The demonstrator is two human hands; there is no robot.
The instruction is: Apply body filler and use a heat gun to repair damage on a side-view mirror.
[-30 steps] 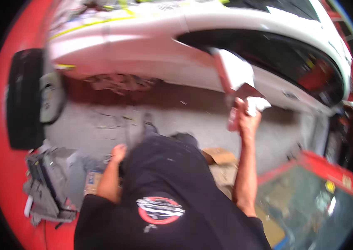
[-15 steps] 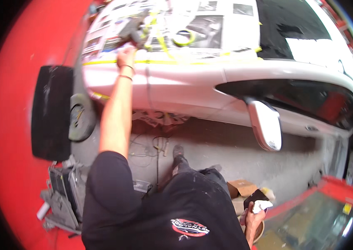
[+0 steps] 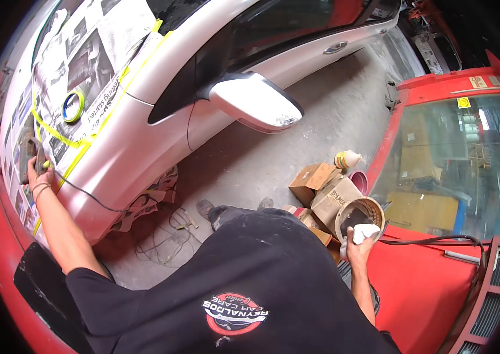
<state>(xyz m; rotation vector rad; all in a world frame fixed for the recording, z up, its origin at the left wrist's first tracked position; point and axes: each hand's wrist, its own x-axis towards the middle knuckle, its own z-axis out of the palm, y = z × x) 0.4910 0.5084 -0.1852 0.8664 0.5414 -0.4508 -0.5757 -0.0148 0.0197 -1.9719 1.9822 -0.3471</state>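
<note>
My left hand is closed around a grey corded power tool resting on the newspaper-covered hood of a white car. Its black cord runs down over the fender. A yellow-green roll of tape lies on the newspaper beyond that hand, with strips of yellow tape along the paper's edge. At the lower right, my right hand grips a crumpled white cloth. That hand is over the near rim of a round tan bin, whose inside is dark.
The car's side mirror juts out in front of me. Cardboard boxes, a white bottle and a dark red pot stand by the bin. A red-framed glass pane is at right. Loose cords lie on the floor.
My view has swung right, bringing the bin and boxes into fuller sight. My left hand stays at the power tool on the hood; the right hand, still holding the cloth, appears over the bin.
</note>
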